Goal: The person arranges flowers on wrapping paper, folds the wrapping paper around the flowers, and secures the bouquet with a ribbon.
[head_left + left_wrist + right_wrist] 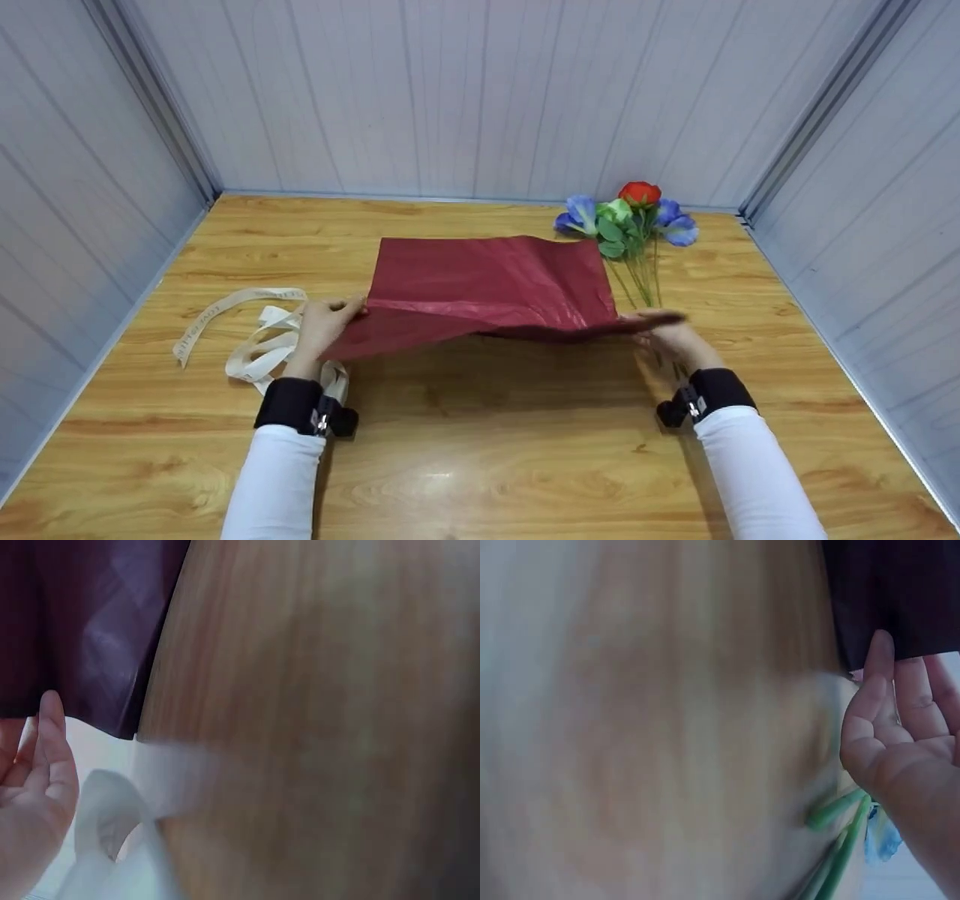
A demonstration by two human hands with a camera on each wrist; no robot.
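A sheet of dark red wrapping paper point(480, 277) spans the middle of the head view, its near part lifted above the table and folded across. My left hand point(322, 328) pinches the left edge of the raised part between thumb and fingers. On the opposite side my right hand point(675, 343) grips the right edge, partly covered by a blurred flap. Both wrist views show the paper point(97, 630) from below, with fingertips against its edge. Beside and under the left forearm lies a cream ribbon point(259, 364) with printed letters.
Artificial flowers lie at the back right: a red flower point(640, 193), blue flowers point(679, 223) and a pale green one point(616, 211). Their green stems point(844, 847) run toward and beneath the right hand. Grey panel walls point(450, 97) enclose the wooden table point(480, 465) at the back and sides.
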